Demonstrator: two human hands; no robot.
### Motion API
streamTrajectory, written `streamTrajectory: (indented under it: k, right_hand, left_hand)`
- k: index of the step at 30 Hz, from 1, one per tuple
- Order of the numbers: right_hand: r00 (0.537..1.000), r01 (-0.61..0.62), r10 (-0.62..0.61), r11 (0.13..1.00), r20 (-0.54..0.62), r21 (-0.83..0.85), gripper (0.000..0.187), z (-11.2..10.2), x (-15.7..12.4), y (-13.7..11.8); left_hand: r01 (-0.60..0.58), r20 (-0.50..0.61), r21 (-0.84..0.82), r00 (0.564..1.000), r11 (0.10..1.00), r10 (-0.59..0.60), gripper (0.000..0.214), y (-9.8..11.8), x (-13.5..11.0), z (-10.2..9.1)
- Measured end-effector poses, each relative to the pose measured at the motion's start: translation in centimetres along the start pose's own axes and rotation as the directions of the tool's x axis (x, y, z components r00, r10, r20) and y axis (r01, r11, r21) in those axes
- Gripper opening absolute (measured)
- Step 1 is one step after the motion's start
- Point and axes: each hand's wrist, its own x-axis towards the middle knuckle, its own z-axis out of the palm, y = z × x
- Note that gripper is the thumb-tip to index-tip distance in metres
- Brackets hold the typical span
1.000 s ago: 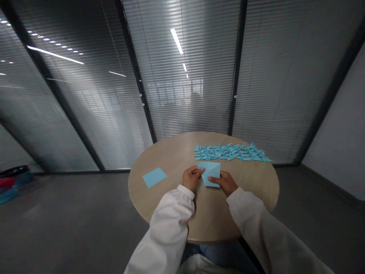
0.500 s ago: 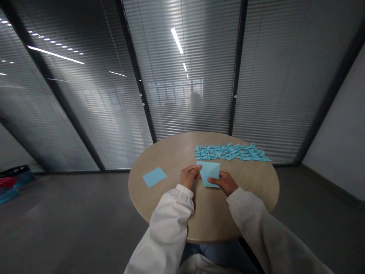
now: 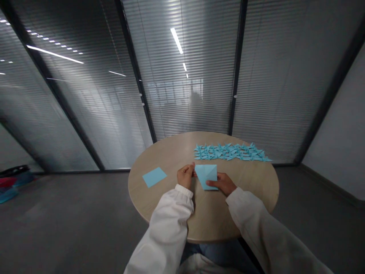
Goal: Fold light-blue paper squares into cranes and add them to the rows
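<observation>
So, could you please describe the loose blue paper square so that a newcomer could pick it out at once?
Start at the round wooden table. Near its left edge, just left of the left hand, lies a flat blue paper square. Unlike the folded sheet held by the right hand or the paper cranes further back, it is unfolded and untouched.

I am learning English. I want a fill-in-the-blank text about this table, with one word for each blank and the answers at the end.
1. The left hand and the right hand hold a folded paper sheet that is light ____.
2. The table top has a ____ shape.
3. A flat square sheet lies to the ____ of the hands.
4. Many paper cranes lie near the ____ edge of the table.

Answers: blue; round; left; far.
</observation>
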Motion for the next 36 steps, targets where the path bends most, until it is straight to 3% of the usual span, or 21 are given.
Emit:
streamTrajectory:
  k: [4, 7, 11, 15, 18, 24, 31, 34, 36]
  right_hand:
    - [1.000, 0.017, -0.017, 1.000, -0.015, 0.004, 0.038, -0.1, 0.2, 0.4]
    - [0.995, 0.060, -0.057, 0.998, -0.085, 0.030, 0.042, -0.4, 0.7, 1.2]
    - [0.991, 0.084, -0.076, 0.994, -0.110, 0.065, 0.045, -0.4, 0.8, 1.2]
    - [0.990, 0.108, -0.102, 0.992, -0.094, 0.060, 0.046, 0.0, 0.4, 0.1]
    - [0.979, 0.141, -0.136, 0.990, -0.152, 0.023, 0.044, 0.1, 0.2, -0.3]
    - [0.884, 0.231, -0.252, 0.968, -0.395, -0.101, 0.037, -0.8, 0.5, 0.1]
    - [0.863, 0.212, -0.279, 0.956, -0.422, -0.201, 0.039, -1.3, 0.7, 0.8]
    - [0.806, 0.243, -0.395, 0.900, -0.440, -0.363, 0.034, -1.1, 0.3, 0.7]
    - [0.763, 0.304, -0.516, 0.818, -0.390, -0.487, 0.027, -0.8, 0.1, 0.6]
  left_hand:
    - [0.066, 0.050, -0.038, 0.997, 0.997, -0.064, 0.040, -0.1, 0.2, 0.2]
    - [0.151, 0.174, -0.037, 0.974, 0.988, -0.143, 0.039, -0.3, 0.1, 0.6]
    - [0.163, 0.325, -0.011, 0.934, 0.987, -0.150, 0.036, -0.3, -0.4, 0.9]
    - [0.158, 0.289, -0.014, 0.946, 0.987, -0.147, 0.036, 0.0, -0.5, 1.0]
    - [0.163, 0.268, 0.007, 0.950, 0.987, -0.159, 0.036, 0.0, -0.4, 1.0]
    - [0.225, 0.304, 0.088, 0.922, 0.970, -0.241, 0.036, -1.3, -0.1, 0.7]
    - [0.308, 0.312, 0.062, 0.898, 0.949, -0.311, 0.041, -1.9, -0.1, 0.9]
    - [0.362, 0.320, 0.006, 0.882, 0.932, -0.344, 0.042, -2.3, 0.0, 0.8]
    - [0.400, 0.331, -0.035, 0.869, 0.916, -0.367, 0.042, -2.6, 0.1, 0.8]
